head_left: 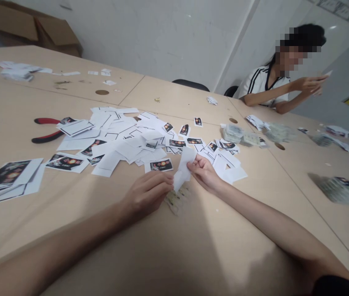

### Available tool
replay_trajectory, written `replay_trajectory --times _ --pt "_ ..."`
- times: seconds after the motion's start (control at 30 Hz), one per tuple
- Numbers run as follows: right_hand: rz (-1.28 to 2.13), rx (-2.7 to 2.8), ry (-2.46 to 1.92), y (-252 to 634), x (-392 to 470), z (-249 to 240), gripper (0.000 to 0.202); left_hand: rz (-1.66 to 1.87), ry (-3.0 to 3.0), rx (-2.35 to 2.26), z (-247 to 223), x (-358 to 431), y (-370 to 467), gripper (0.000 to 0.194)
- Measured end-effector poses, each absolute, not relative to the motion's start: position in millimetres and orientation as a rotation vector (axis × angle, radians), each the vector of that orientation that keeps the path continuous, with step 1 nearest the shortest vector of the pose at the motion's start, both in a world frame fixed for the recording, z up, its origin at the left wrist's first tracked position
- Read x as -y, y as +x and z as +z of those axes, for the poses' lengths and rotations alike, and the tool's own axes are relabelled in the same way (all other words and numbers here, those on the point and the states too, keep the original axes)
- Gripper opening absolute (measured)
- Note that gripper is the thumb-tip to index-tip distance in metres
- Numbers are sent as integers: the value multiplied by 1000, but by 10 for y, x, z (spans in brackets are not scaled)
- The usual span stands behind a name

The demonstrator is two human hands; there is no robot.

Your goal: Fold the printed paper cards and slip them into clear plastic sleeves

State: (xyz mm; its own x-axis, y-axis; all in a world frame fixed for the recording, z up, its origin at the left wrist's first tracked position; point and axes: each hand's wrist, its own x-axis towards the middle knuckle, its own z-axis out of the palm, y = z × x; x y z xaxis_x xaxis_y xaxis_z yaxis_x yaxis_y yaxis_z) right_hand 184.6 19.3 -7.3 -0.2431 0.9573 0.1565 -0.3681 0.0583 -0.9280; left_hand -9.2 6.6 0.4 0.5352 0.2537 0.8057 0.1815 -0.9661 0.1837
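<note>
Between my two hands is a folded white paper card (184,166), raised just above the table. My left hand (150,190) pinches its lower left edge with the fingertips. At the card's right side, my right hand (204,172) grips it between thumb and fingers. Below the card, partly hidden by my left hand, lie some small yellowish-green pieces (176,199) with thin strands. Just beyond my hands spreads a loose heap of white cards (122,139), some with a dark printed picture. One printed card (161,165) lies right behind my left hand.
Red-handled pliers (48,121) lie left of the heap, partly under cards. A smaller card stack (17,181) sits at the left. Clear plastic packs (233,132) stand to the right, with more packs (347,190) farther right. Across the table a person (267,84) holds a small paper.
</note>
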Motion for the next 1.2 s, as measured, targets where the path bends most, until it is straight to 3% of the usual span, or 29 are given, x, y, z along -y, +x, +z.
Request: replay_trajectory --times 1.2 --pt "1516 1003 -655 1852 -220 -76 18 1452 2703 -398 10 -84 -87 18"
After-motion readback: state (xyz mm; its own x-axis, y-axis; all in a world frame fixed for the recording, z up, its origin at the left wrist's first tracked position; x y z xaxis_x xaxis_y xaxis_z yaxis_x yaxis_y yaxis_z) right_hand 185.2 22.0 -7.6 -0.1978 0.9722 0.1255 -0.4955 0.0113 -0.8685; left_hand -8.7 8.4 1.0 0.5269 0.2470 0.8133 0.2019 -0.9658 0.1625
